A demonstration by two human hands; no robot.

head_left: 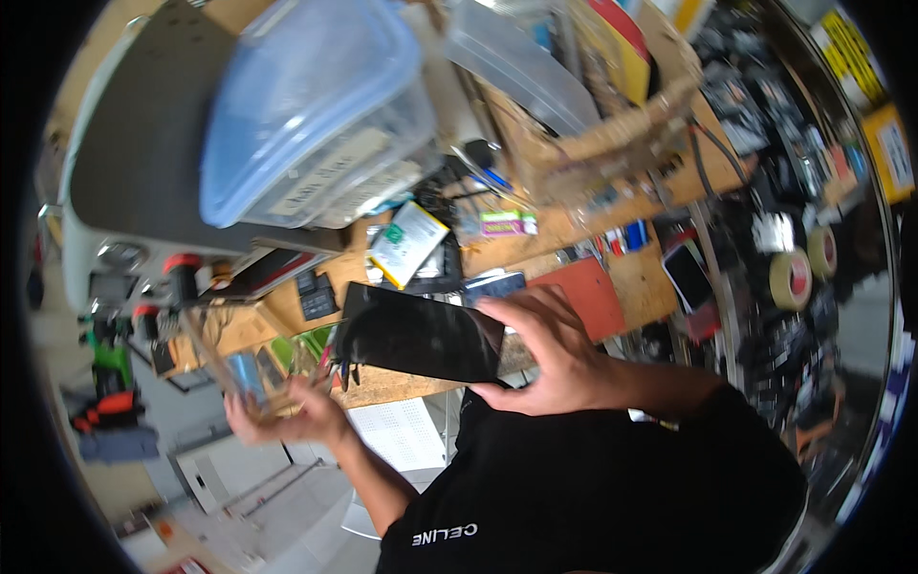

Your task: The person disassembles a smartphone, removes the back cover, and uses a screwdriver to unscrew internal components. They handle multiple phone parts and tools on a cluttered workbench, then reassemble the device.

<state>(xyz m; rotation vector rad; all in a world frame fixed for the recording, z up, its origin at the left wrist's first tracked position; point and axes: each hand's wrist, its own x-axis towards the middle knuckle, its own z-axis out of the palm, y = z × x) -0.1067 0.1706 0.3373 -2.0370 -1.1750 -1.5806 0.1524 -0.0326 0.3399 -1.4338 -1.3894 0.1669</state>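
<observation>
My right hand (559, 359) grips the right end of a flat, glossy black screen panel (416, 335), with the thumb and fingers at its edges. The panel is held tilted above the front of the wooden bench. Over to the left, my left hand (292, 411) is curled around a blurred, see-through box-like thing (251, 375) whose kind I cannot make out. Behind the panel lies a white flat battery (409, 245) with a yellow edge. A dark phone (494, 285) rests beside my right fingers, partly hidden by the panel.
Stacked clear plastic bins with a blue lid (316, 105) and a cardboard box (612, 158) crowd the back. A grey machine (143, 143) stands at left. A red mat (581, 298) lies right of my right hand; tape rolls (791, 278) and another phone (688, 277) are farther right.
</observation>
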